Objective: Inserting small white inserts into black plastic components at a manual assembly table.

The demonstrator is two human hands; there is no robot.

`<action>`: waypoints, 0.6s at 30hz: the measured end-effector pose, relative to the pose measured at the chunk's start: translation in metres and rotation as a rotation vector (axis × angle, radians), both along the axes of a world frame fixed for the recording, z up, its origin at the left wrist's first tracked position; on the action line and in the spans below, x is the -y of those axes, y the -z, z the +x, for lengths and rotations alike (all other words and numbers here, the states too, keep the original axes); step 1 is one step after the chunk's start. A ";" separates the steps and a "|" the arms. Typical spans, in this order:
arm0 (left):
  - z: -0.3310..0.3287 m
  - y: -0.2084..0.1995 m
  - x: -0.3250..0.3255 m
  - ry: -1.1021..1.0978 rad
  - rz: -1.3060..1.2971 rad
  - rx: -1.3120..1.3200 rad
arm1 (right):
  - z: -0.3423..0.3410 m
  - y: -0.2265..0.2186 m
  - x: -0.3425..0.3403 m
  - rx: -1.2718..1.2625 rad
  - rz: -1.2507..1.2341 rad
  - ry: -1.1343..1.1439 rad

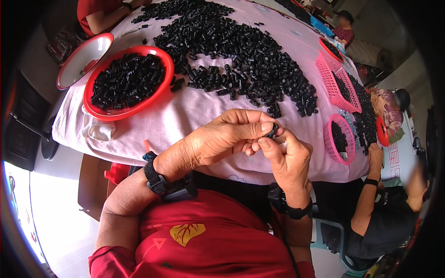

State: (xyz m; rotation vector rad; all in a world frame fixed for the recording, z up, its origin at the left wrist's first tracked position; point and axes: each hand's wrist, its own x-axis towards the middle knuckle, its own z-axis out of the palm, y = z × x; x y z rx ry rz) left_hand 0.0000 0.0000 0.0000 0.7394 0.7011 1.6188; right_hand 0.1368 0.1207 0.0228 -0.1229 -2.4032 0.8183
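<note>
My left hand [227, 136] is closed in a pinch on a small black cylindrical part [272, 131], held above the near edge of the cloth-covered table. My right hand [291, 160] meets it from the right, thumb and fingers bent close together just below the part. A small whitish bit [282, 147] shows between the right thumb and forefinger; what it is cannot be made out. Beyond both hands spreads a large heap of the same black parts [232, 51]. To the left of it, a red basin [170, 76] is filled with more of them.
A white, red-rimmed bowl [88, 58] leans beside the red basin. Along the right edge stand a pink round basket [331, 147] and a pink rectangular basket [328, 78], both with black parts. Co-workers sit around the table; one person's hand [375, 155] is at the right.
</note>
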 end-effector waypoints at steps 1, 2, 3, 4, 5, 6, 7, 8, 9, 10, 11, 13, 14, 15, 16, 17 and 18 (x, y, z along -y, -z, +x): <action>0.000 0.000 0.000 0.000 0.004 -0.003 | 0.000 -0.001 0.001 0.018 -0.018 0.015; -0.001 0.000 0.000 0.001 0.008 -0.005 | 0.000 -0.001 0.002 0.037 -0.035 0.030; -0.001 -0.001 0.000 0.000 0.007 -0.004 | 0.000 0.000 0.003 0.037 -0.036 0.029; 0.000 -0.001 0.000 0.000 0.008 -0.010 | 0.000 0.000 0.003 -0.014 -0.063 0.026; 0.000 -0.001 0.000 0.000 0.009 -0.016 | 0.000 0.001 0.003 -0.065 -0.090 0.022; 0.000 -0.001 0.001 0.000 0.008 -0.016 | -0.001 0.003 0.002 -0.065 -0.090 0.022; 0.000 -0.002 0.001 -0.003 0.009 -0.013 | -0.001 0.005 0.000 -0.065 -0.087 0.024; 0.000 -0.003 0.002 -0.006 0.009 -0.010 | -0.001 0.006 -0.001 -0.066 -0.084 0.025; 0.000 -0.003 0.002 -0.005 0.009 -0.009 | -0.001 0.006 -0.001 -0.065 -0.084 0.026; 0.000 -0.004 0.002 -0.009 0.005 -0.017 | -0.001 0.006 -0.001 -0.066 -0.089 0.029; 0.000 -0.004 0.001 -0.012 0.001 -0.024 | -0.001 0.005 -0.001 -0.067 -0.094 0.033; 0.000 -0.004 0.001 -0.016 -0.001 -0.027 | -0.001 0.004 -0.001 -0.056 -0.070 0.038; 0.000 -0.004 0.001 -0.019 -0.003 -0.029 | -0.001 0.004 -0.001 -0.045 -0.046 0.042; 0.000 -0.004 0.001 -0.019 -0.003 -0.029 | -0.001 0.004 -0.001 -0.044 -0.046 0.042; -0.001 -0.003 0.001 -0.013 0.005 -0.021 | 0.000 0.004 -0.001 -0.056 -0.042 0.051; -0.001 -0.002 0.001 -0.007 0.012 -0.014 | 0.001 0.004 -0.001 -0.067 -0.038 0.060; -0.001 -0.002 0.001 -0.006 0.012 -0.014 | 0.000 0.004 0.000 -0.067 -0.038 0.060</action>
